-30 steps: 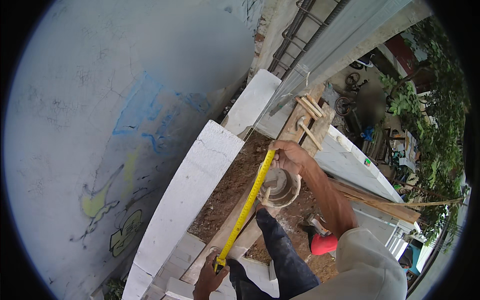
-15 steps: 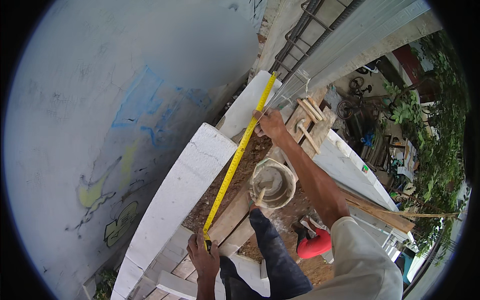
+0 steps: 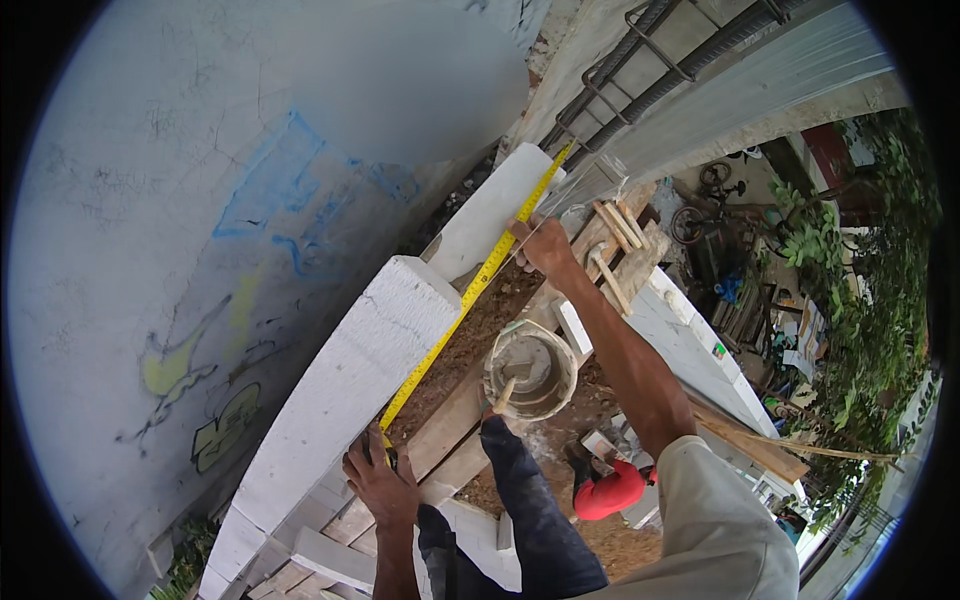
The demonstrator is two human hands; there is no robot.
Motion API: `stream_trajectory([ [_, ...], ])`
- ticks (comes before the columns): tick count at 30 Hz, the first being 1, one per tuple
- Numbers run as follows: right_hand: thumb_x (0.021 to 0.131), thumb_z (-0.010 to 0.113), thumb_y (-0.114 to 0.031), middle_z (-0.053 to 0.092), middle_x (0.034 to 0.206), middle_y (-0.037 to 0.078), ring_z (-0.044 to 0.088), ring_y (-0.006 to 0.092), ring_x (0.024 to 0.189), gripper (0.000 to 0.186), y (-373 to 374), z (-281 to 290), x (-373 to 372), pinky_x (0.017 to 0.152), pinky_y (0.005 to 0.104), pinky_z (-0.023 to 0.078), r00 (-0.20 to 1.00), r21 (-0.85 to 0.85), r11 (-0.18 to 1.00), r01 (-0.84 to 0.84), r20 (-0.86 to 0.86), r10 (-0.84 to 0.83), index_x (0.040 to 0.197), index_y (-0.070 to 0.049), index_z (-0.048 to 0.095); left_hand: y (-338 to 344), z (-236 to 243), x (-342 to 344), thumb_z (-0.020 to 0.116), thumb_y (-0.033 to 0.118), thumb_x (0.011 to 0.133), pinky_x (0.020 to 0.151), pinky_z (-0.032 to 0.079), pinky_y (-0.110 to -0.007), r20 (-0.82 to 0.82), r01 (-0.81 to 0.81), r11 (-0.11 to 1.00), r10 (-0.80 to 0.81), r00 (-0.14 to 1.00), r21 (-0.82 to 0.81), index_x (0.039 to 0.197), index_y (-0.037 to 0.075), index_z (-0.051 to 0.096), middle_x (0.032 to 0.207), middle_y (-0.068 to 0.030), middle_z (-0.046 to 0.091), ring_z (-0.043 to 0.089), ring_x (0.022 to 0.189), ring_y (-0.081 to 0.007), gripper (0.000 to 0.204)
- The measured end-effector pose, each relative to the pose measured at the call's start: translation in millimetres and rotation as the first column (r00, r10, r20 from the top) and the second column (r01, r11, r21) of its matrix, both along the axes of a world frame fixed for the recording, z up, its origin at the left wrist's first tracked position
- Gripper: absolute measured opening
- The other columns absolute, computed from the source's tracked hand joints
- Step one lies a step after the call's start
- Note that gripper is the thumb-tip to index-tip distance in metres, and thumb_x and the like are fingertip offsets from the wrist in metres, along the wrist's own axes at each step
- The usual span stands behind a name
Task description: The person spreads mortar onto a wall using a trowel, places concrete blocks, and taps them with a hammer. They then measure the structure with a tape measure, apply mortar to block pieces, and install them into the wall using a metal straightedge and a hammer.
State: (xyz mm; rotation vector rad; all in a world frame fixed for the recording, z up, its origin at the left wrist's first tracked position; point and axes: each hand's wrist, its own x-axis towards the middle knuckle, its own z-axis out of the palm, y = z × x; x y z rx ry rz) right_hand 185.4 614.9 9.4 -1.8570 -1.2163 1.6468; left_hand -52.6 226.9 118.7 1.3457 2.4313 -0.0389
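A yellow tape measure [image 3: 456, 325] is drawn out along the side of a white block wall [image 3: 375, 330]. My left hand [image 3: 383, 482] is closed around its dark case at the near end, beside the wall. Farther up, my right hand [image 3: 545, 245] pinches the blade between thumb and fingers. The blade runs past a lower white block [image 3: 490, 215], and its far tip lies near the steel rebar cage [image 3: 610, 90]. A thin string passes close to my right hand.
Below the blade, a bucket of grey mortar [image 3: 570, 385] with a wooden-handled tool stands by planks [image 3: 450, 440]. A hammer [image 3: 610, 280] and wood pieces [image 3: 620, 225] lie on boards at right. A person in a red shirt [image 3: 608, 492] is lower down. A painted wall [image 3: 130, 250] rises at left.
My left hand has moved left with the tape case, toward the wall. The blade now lies closer along the near block's edge, its far tip nearer the rebar. My right hand keeps its hold.
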Motion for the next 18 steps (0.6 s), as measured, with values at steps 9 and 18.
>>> stream_trajectory([
  [9,0.108,0.066,-0.041,0.07,0.092,0.009,0.068,0.0168,0.069,0.044,-3.4,-14.5,9.2,0.057,0.0331,0.057,0.997,-0.057,0.996,-0.072,-0.026,0.071,0.116,0.002,0.069,-5.0,-7.3,-3.2,0.075,0.033,0.098,0.109,0.041,-0.069,0.048,-0.035,0.999,0.037,0.998,-0.033,0.16,0.014,0.052,0.153,-0.0263,0.044,0.043,0.141,-0.0505,0.068],
  [18,0.106,0.068,-0.04,0.071,0.094,0.009,0.067,0.0174,0.071,0.045,-5.0,-20.9,5.6,0.058,0.0329,0.057,0.999,-0.05,0.999,-0.017,-0.04,0.015,0.119,0.003,0.069,-0.5,-12.5,-7.4,0.075,0.031,0.097,0.108,0.041,-0.07,0.028,-0.016,1.0,0.016,0.999,-0.014,0.154,0.01,0.056,0.157,-0.0272,0.043,0.041,0.141,-0.0535,0.064],
])
